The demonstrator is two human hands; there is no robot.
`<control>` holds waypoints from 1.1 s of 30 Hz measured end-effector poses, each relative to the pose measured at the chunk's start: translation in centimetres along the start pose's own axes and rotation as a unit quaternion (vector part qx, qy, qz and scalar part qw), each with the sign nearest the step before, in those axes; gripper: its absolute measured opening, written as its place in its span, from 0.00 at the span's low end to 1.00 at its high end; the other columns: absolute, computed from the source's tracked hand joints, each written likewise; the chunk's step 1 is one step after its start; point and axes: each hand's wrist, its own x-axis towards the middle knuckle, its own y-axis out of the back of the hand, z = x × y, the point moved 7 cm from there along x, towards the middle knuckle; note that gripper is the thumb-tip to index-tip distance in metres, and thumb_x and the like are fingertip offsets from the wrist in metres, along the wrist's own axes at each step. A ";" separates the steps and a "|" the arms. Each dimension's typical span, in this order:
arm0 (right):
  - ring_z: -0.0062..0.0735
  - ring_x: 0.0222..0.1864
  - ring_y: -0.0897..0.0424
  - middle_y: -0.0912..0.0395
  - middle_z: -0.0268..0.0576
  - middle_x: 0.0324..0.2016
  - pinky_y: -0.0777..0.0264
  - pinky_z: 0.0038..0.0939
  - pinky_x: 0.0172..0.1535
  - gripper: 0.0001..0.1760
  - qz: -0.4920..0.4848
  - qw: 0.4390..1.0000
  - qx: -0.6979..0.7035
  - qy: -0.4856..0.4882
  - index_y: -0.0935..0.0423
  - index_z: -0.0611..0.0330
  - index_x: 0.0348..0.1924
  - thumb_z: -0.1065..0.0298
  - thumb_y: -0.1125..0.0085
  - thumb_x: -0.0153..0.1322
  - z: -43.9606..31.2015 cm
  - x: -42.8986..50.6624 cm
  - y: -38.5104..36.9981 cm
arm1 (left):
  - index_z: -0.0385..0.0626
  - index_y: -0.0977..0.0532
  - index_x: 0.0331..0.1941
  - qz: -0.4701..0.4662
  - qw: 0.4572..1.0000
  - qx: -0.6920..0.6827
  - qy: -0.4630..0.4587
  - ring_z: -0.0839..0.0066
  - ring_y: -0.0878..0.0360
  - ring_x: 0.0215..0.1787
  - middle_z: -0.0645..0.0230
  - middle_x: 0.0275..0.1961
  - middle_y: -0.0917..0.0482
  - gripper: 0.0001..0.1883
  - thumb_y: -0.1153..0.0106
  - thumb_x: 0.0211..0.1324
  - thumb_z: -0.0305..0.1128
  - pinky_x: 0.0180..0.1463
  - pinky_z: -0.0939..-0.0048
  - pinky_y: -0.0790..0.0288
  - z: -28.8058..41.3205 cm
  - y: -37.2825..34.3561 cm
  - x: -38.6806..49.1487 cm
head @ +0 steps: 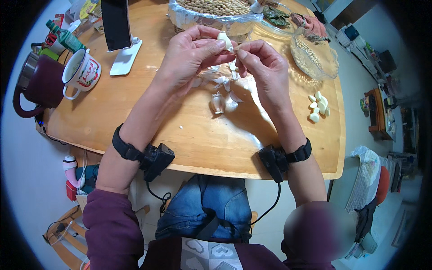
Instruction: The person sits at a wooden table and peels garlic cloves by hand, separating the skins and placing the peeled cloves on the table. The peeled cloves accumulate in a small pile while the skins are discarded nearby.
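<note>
Between the thumb and fingers of my left hand is a pale garlic clove, largely bare. My right hand meets its lower end, with thumb and forefinger pinching a bit of garlic skin. Both hands are raised over the wooden table. Below them lie loose papery garlic skins. An unpeeled clove rests just nearer to me. Off to the right, several peeled cloves form a small pile on the wood.
A foil-lined basket of beans stands at the back. A clear bowl holding pale beans is at the right. On the left are a phone stand, an enamel mug, a dark red kettle and a green bottle.
</note>
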 end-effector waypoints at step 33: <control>0.11 0.24 0.30 0.26 0.32 0.24 0.34 0.14 0.28 0.18 -0.035 0.995 -0.057 -0.079 0.26 0.61 0.35 0.53 0.44 0.73 1.3 0.1 -0.1 | 0.38 0.28 0.46 -0.010 0.985 0.128 -0.116 0.79 0.19 0.44 0.63 0.42 0.18 0.14 0.38 0.57 0.26 0.49 0.77 0.23 1.3 -0.5 -0.2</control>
